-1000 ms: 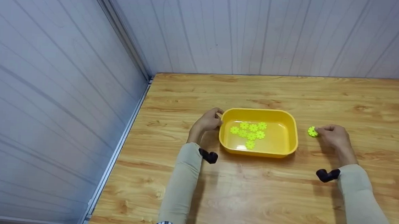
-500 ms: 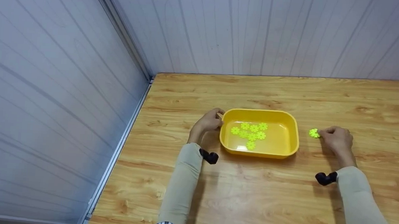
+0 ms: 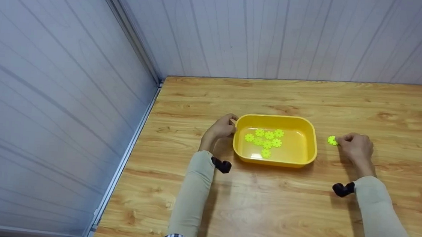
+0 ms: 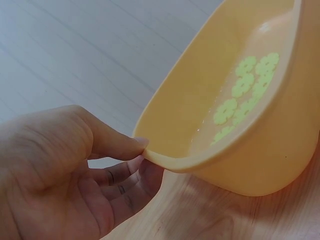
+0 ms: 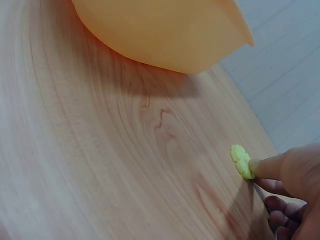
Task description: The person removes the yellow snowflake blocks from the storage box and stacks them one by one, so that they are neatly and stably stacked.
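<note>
A yellow rectangular tub [image 3: 294, 164] stands on the wooden table, with several flat neon-yellow flower-shaped pieces [image 3: 267, 144] lying on its floor, left of its middle. My left hand [image 3: 222, 128] pinches the tub's left rim; the left wrist view shows the thumb [image 4: 127, 146] on top of the rim and fingers beneath. To the right of the tub, my right hand [image 3: 357, 147] pinches one more neon-yellow flower-shaped piece [image 3: 332, 140] between thumb and fingertips. In the right wrist view this flower piece [image 5: 242, 161] appears tilted, apart from the tub. The fingertips behind it are partly hidden.
The wood-grain table [image 3: 272, 206] reaches back to a pale panelled wall [image 3: 263, 32]. Another panelled wall [image 3: 46, 101] borders its left side, with a metal strip along the edge. A black wrist camera [image 3: 343, 189] sits on the right sleeve, and another [image 3: 221, 165] on the left.
My right hand has shifted very slightly to the right, and the flower piece it holds has turned a little. My left hand stays on the tub's rim.
</note>
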`<state>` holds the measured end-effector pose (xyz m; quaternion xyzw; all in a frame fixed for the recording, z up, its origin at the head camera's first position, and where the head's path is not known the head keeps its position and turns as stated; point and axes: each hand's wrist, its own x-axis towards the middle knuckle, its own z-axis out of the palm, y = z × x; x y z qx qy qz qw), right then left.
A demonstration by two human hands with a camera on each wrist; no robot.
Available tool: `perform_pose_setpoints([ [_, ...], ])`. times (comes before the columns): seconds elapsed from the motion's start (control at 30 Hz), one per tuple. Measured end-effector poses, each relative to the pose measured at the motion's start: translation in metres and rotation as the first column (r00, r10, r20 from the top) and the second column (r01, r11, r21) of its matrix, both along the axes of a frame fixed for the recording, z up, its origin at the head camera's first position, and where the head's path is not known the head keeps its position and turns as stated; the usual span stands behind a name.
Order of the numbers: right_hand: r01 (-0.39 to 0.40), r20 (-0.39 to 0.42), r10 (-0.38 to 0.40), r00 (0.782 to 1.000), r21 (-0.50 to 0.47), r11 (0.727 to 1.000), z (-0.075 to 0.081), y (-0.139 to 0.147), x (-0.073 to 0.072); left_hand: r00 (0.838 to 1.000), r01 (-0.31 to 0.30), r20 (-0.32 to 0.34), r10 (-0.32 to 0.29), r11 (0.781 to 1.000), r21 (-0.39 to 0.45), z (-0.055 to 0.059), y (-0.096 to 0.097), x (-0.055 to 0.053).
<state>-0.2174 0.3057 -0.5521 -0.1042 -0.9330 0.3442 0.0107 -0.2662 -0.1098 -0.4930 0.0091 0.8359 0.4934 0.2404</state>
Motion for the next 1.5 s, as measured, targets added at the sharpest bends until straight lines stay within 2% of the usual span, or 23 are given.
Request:
perform_pose_setpoints([
  [0.17,0.014,-0.004,-0.015,1.0,-0.034,0.999,0.001,0.001,-0.001,1.0,-0.002,-0.007,0.002,1.0,-0.007,-0.001,0.001,0.0],
  [0.3,0.015,0.027,-0.012,1.0,-0.117,0.993,0.006,0.0,-0.002,1.0,-0.005,-0.016,0.005,1.0,-0.019,0.0,0.002,0.0],
  [0.47,0.019,0.09,0.003,0.996,-0.243,0.97,0.017,-0.005,-0.003,1.0,-0.013,-0.014,0.013,0.999,-0.034,0.001,0.002,0.001],
  [0.8,0.039,0.052,-0.021,0.998,-0.374,0.927,0.04,-0.029,-0.009,1.0,-0.014,0.004,0.014,1.0,-0.014,0.0,0.001,0.0],
  [1.17,-0.068,-0.031,0.061,0.998,-0.463,0.884,0.065,-0.059,-0.008,1.0,-0.012,-0.002,0.012,1.0,-0.015,0.0,0.001,-0.001],
  [1.5,-0.154,-0.073,0.136,0.988,-0.487,0.86,0.069,-0.083,-0.007,1.0,-0.004,-0.019,0.004,1.0,-0.023,0.0,0.001,-0.001],
])
